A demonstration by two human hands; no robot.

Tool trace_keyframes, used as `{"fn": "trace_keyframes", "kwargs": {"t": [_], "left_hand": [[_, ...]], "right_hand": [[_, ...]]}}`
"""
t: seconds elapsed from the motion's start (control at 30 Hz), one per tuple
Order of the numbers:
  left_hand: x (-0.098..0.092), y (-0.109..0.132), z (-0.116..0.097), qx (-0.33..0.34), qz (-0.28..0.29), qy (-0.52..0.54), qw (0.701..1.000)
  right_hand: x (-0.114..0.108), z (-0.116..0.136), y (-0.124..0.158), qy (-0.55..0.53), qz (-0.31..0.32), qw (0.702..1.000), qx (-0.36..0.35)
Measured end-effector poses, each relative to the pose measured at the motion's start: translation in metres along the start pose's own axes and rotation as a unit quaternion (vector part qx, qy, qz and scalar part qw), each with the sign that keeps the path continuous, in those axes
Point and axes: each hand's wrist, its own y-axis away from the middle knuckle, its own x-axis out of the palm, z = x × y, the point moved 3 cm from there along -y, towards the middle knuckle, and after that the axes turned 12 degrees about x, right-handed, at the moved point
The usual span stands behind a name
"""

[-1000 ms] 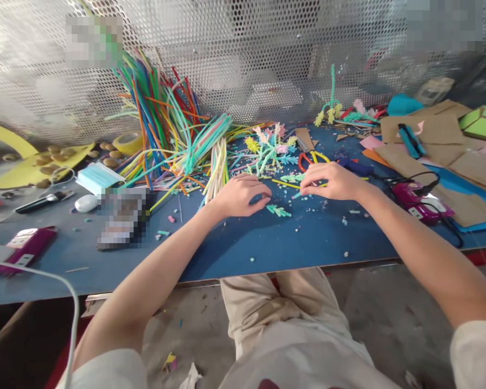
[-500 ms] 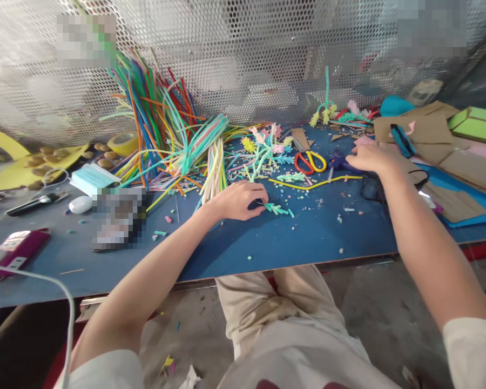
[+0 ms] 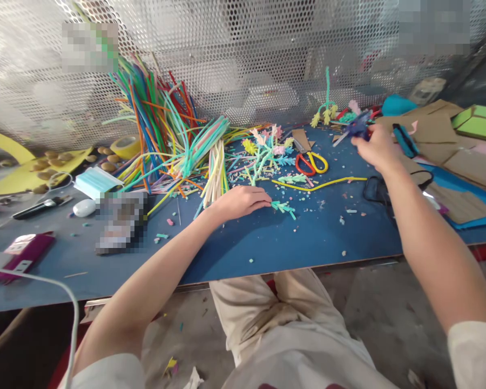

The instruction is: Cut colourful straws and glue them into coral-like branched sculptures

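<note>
My left hand [image 3: 246, 202] is closed on a small mint-green pipe-cleaner sprig [image 3: 283, 207], whose leafy end sticks out past the fingertips just above the table. My right hand [image 3: 373, 145] grips a purple glue gun [image 3: 357, 127], raised off the table, with a pale glue stick jutting from it. A black cord [image 3: 375, 190] lies below that wrist. Between the hands are red-and-yellow-handled scissors [image 3: 311, 163], a bent yellow pipe cleaner [image 3: 328, 183] and another pale green sprig [image 3: 294, 178]. Behind my left hand lies a branch of pastel pipe-cleaner flowers [image 3: 263, 156].
Bundled pipe cleaners [image 3: 154, 124] lean on the perforated metal screen [image 3: 247, 59]. Cardboard pieces [image 3: 470, 162] lie at the right. On the left are a blue face mask [image 3: 97, 181], yellow tape [image 3: 125, 146], a white mouse-shaped object [image 3: 84, 208] and a purple box [image 3: 28, 254]. Scraps litter the blue table [image 3: 291, 248].
My right hand has picked up the purple glue gun from the table and lifted it. My left hand's fingers have drawn flatter together around the sprig, which has shifted slightly right.
</note>
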Motion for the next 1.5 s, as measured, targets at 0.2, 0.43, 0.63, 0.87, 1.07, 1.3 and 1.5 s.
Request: {"fn": "trace_keyframes", "kwargs": {"t": [0.2, 0.43, 0.63, 0.87, 1.07, 1.3, 1.5], "left_hand": [[-0.012, 0.002, -0.004, 0.002, -0.117, -0.135, 0.984], [-0.02, -0.002, -0.033, 0.157, -0.197, -0.207, 0.945], [-0.01, -0.012, -0.075, 0.284, -0.163, -0.179, 0.928], [-0.011, -0.002, -0.03, 0.116, -0.104, -0.243, 0.958], [-0.017, 0.009, 0.011, 0.007, -0.153, -0.226, 0.962], [-0.012, 0.008, 0.01, -0.012, -0.181, -0.233, 0.955], [-0.01, 0.009, 0.011, 0.0, -0.198, -0.249, 0.948]], "right_hand": [[-0.026, 0.037, 0.031, -0.399, 0.138, 0.905, -0.057], [-0.032, 0.044, 0.064, -0.416, 0.468, 0.745, -0.229], [-0.018, 0.043, 0.068, -0.386, 0.495, 0.748, -0.217], [-0.006, 0.049, 0.075, -0.365, 0.455, 0.781, -0.222], [0.005, 0.056, 0.082, -0.356, 0.444, 0.787, -0.238], [0.003, 0.07, 0.096, -0.339, 0.442, 0.773, -0.303], [0.016, 0.066, 0.096, -0.338, 0.454, 0.765, -0.308]]}}
